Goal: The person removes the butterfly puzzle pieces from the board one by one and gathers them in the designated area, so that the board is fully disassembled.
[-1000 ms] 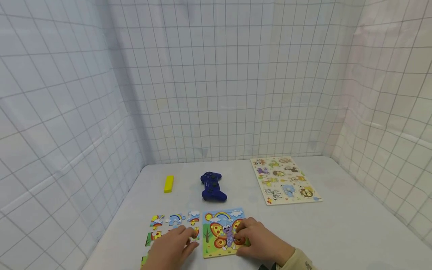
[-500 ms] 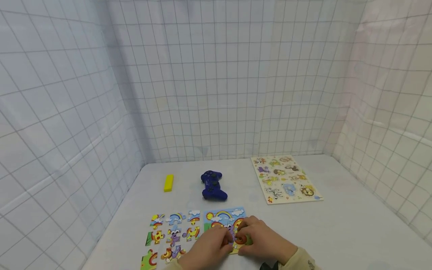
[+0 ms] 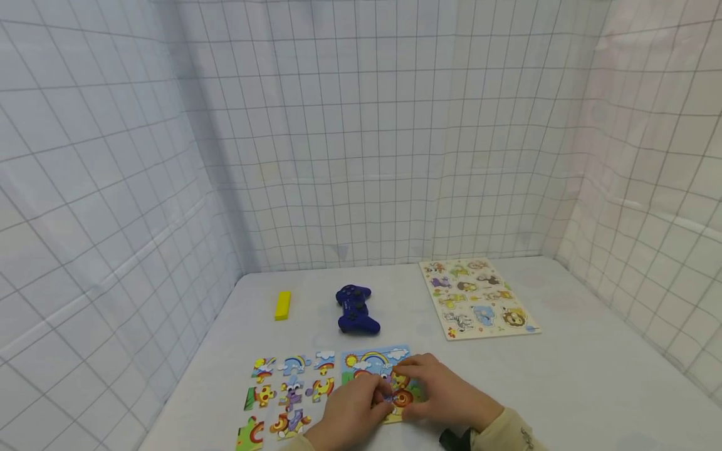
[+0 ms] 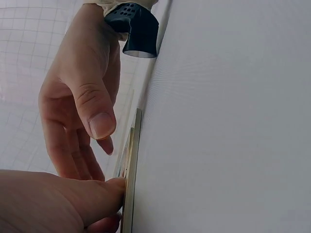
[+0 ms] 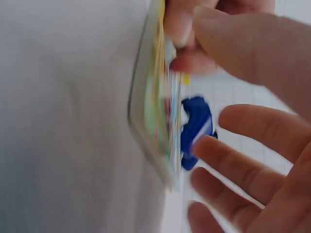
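Observation:
My left hand (image 3: 352, 407) is over the butterfly puzzle board (image 3: 368, 352) in the head view. Its curled fingers and thumb pinch a puzzle piece against the board, mostly hidden by the hand. In the left wrist view that thumb (image 4: 104, 194) bears on the board's edge. Beside it, at the board's right side, is my right hand (image 3: 451, 394), loosely curved with thumb and fingers apart. Nothing shows in its grasp in the right wrist view, where its fingers (image 5: 243, 165) are spread. Several loose puzzle pieces (image 3: 291, 393) lie in rows left of the board.
A blue game controller (image 3: 355, 310) lies behind the board, with a yellow block (image 3: 282, 305) to its left. Farther right sits an animal puzzle board (image 3: 476, 300). Grid-patterned curtains (image 3: 361, 156) enclose the white table (image 3: 564, 376) at the back and sides.
My left hand has moved right from the loose pieces onto the butterfly board, uncovering several of them. My right hand, earlier curled at the board, has shifted slightly right and its fingers have opened.

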`<action>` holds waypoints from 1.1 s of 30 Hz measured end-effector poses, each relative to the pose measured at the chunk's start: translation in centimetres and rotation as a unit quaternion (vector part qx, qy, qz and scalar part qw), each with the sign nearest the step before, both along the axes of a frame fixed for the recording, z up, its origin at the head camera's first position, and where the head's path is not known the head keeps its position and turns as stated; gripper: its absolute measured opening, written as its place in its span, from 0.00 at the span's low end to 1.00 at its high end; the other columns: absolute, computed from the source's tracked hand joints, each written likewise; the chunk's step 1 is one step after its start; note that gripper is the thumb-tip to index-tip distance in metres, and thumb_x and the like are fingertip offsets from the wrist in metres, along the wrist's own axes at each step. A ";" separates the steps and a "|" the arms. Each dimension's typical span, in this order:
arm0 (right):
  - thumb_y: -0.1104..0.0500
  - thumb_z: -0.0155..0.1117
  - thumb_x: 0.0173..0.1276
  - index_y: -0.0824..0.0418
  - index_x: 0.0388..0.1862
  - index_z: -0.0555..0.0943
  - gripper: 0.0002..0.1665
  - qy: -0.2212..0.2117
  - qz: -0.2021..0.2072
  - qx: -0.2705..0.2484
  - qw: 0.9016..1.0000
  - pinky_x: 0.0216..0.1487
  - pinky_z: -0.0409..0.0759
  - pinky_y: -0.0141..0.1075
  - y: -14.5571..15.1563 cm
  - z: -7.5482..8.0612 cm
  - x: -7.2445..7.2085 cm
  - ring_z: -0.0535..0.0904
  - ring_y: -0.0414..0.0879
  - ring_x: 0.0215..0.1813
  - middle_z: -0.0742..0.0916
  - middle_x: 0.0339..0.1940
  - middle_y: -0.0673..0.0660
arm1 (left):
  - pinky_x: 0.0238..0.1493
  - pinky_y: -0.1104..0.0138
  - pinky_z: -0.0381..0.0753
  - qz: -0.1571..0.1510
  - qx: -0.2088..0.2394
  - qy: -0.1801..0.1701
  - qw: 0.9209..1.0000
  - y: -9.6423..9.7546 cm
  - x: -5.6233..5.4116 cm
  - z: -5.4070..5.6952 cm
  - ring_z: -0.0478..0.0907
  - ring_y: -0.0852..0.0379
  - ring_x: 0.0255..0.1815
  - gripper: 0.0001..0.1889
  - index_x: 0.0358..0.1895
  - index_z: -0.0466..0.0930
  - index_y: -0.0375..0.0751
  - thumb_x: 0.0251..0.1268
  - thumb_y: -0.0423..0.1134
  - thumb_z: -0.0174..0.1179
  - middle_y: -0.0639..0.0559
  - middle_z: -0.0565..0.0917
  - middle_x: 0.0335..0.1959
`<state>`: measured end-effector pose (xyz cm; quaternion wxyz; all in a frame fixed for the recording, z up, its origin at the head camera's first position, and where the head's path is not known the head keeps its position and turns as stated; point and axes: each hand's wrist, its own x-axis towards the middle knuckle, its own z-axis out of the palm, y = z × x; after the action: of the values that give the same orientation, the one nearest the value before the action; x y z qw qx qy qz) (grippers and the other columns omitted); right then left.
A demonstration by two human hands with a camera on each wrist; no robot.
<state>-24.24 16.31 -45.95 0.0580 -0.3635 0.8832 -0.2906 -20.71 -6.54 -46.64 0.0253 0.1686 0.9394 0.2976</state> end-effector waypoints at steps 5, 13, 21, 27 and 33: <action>0.34 0.77 0.59 0.55 0.77 0.70 0.53 -0.016 0.002 0.007 1.000 0.70 0.62 0.70 0.7 -0.2 -0.6 0.58 0.63 0.82 0.69 0.80 0.58 | 0.27 0.69 0.68 0.003 -0.001 0.003 1.000 0.2 0.0 0.0 0.69 0.71 0.27 0.06 0.36 0.82 0.62 0.64 0.49 0.71 0.68 0.74 0.28; 0.35 0.77 0.58 0.54 0.79 0.68 0.55 -0.083 0.013 0.020 0.996 0.72 0.57 0.72 1.2 -0.3 -0.8 0.52 0.63 0.84 0.67 0.82 0.56 | 0.26 0.68 0.69 0.021 -0.019 -0.003 1.000 0.7 -0.1 0.0 0.70 0.70 0.26 0.09 0.44 0.81 0.57 0.67 0.49 0.68 0.68 0.74 0.28; 0.38 0.77 0.61 0.56 0.81 0.63 0.56 -0.109 0.011 -0.006 0.994 0.75 0.56 0.68 1.4 -0.4 -0.7 0.52 0.59 0.85 0.65 0.83 0.57 | 0.25 0.68 0.67 0.024 -0.036 0.020 0.999 1.3 -0.6 0.0 0.68 0.69 0.24 0.09 0.34 0.77 0.59 0.68 0.51 0.68 0.66 0.72 0.26; 0.40 0.79 0.60 0.59 0.82 0.61 0.58 -0.124 0.012 -0.023 0.992 0.80 0.58 0.50 1.1 -0.4 -0.8 0.53 0.58 0.84 0.64 0.83 0.58 | 0.27 0.67 0.68 0.025 -0.048 0.029 0.998 1.3 -0.9 -0.2 0.68 0.69 0.26 0.09 0.34 0.77 0.59 0.69 0.52 0.67 0.67 0.73 0.29; 0.39 0.78 0.60 0.59 0.82 0.61 0.59 -0.116 0.018 -0.018 0.993 0.79 0.59 0.48 1.2 -0.9 -1.1 0.55 0.58 0.84 0.64 0.83 0.58 | 0.27 0.68 0.68 0.029 -0.050 0.040 0.998 1.4 -0.7 0.1 0.68 0.69 0.25 0.08 0.35 0.78 0.59 0.69 0.52 0.67 0.67 0.74 0.29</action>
<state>-25.34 17.48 -46.82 0.1588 -0.3444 0.8584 -0.3454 -21.37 -5.14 -46.50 -0.0125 0.1514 0.9578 0.2441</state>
